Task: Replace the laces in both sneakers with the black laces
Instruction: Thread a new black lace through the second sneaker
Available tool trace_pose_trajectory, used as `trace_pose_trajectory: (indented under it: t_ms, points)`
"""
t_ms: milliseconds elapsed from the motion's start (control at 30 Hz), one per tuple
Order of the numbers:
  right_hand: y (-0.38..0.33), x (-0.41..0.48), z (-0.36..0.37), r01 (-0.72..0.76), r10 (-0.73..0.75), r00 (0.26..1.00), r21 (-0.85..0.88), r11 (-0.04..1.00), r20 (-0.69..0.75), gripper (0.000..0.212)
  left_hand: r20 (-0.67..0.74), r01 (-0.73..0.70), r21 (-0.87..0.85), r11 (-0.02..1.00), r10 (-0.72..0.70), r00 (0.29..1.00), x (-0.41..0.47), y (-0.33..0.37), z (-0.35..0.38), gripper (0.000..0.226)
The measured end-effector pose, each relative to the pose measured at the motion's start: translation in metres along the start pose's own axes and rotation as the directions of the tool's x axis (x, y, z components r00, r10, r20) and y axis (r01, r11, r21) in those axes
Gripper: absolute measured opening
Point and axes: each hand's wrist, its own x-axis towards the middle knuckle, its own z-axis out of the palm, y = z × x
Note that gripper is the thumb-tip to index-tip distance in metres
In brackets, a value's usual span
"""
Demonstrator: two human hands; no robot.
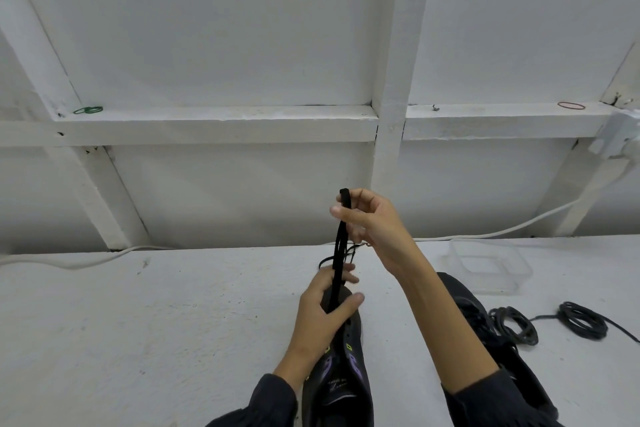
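Mostly white table (173, 322), framed white wall (207, 28), clear tray (519, 270), sneaker (346, 392), black lace (341, 236).

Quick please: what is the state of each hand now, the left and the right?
Left hand: closed, grips the front of the sneaker.
Right hand: closed, pinches the black lace, held up above the sneaker.

Right grip (372, 224) raised, thumb and forefinger pinching the black lace (340, 236), forearm bare, left grip (323, 305) lower, fingers curled round the sneaker (349, 388), dark sleeves (273, 399) on both forearms
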Motion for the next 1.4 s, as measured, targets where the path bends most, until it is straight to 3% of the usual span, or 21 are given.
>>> trace_pose_trajectory:
  t_ms: [67,233,300,367,433,500,600,700,767,833,900,1033,1167,1233,1400]
  points:
    - [0.005,-0.003,-0.001,0.012,-0.015,0.999,-0.064,0.998,-0.035,0.019,-0.061,-0.030,-0.031,0.999,0.028,0.998,0.005,0.016,-0.004,0.018]
    - [0.031,-0.015,-0.025,-0.023,-0.012,0.975,-0.157,0.987,-0.220,0.029,-0.307,0.029,-0.090,0.996,-0.055,0.950,0.000,0.007,-0.031,0.021]
    - [0.050,-0.022,-0.042,-0.071,-0.055,0.932,-0.329,0.942,-0.357,0.039,-0.418,0.077,-0.075,0.994,-0.101,0.903,-0.010,-0.009,-0.043,0.019]
    - [0.069,-0.030,-0.058,-0.176,-0.128,0.896,-0.603,0.778,-0.426,0.040,-0.524,0.145,-0.061,0.988,-0.155,0.837,-0.018,-0.027,-0.054,0.022]
    - [0.085,-0.038,-0.069,-0.298,-0.140,0.897,-0.808,0.508,-0.419,0.042,-0.616,0.226,-0.026,0.974,-0.194,0.764,-0.024,-0.044,-0.066,0.025]
    - [0.099,-0.043,-0.074,-0.347,-0.056,0.926,-0.902,0.256,-0.372,0.047,-0.674,0.328,0.046,0.944,-0.213,0.707,-0.028,-0.060,-0.077,0.027]
    - [0.114,-0.042,-0.076,-0.310,0.156,0.942,-0.948,0.068,-0.296,0.052,-0.693,0.476,0.201,0.856,-0.219,0.686,-0.029,-0.080,-0.091,0.038]
    - [0.119,-0.033,-0.071,-0.271,0.249,0.934,-0.962,0.032,-0.255,0.052,-0.565,0.510,0.413,0.755,-0.227,0.793,-0.023,-0.086,-0.094,0.057]
    - [0.123,-0.024,-0.066,-0.211,0.202,0.959,-0.977,0.042,-0.198,0.052,-0.402,0.390,0.517,0.762,-0.186,0.896,-0.015,-0.083,-0.086,0.056]
    - [0.130,-0.015,-0.060,-0.147,0.173,0.977,-0.982,0.122,-0.125,0.052,-0.262,0.251,0.575,0.779,-0.116,0.958,-0.005,-0.082,-0.076,0.044]
    - [0.139,-0.010,-0.053,-0.084,0.159,0.986,-0.977,0.198,-0.053,0.043,-0.139,0.167,0.617,0.769,-0.102,0.985,0.004,-0.085,-0.066,0.037]
    - [0.153,-0.011,-0.045,-0.055,0.103,0.994,-0.967,0.248,-0.030,0.021,0.027,0.088,0.683,0.725,-0.145,0.989,0.021,-0.088,-0.052,0.028]
    - [0.154,-0.017,-0.054,-0.142,0.117,0.987,-0.942,0.304,-0.111,0.017,-0.039,0.129,0.724,0.678,-0.147,0.988,0.024,-0.084,-0.067,0.008]
    - [0.151,-0.019,-0.063,-0.192,0.154,0.976,-0.938,0.290,-0.153,0.020,-0.119,0.228,0.764,0.604,-0.217,0.969,0.019,-0.081,-0.081,0.013]
    - [0.131,-0.023,-0.080,-0.272,0.422,0.878,-0.961,0.053,-0.225,0.013,-0.368,0.504,0.780,0.371,-0.380,0.849,0.006,-0.073,-0.122,0.017]
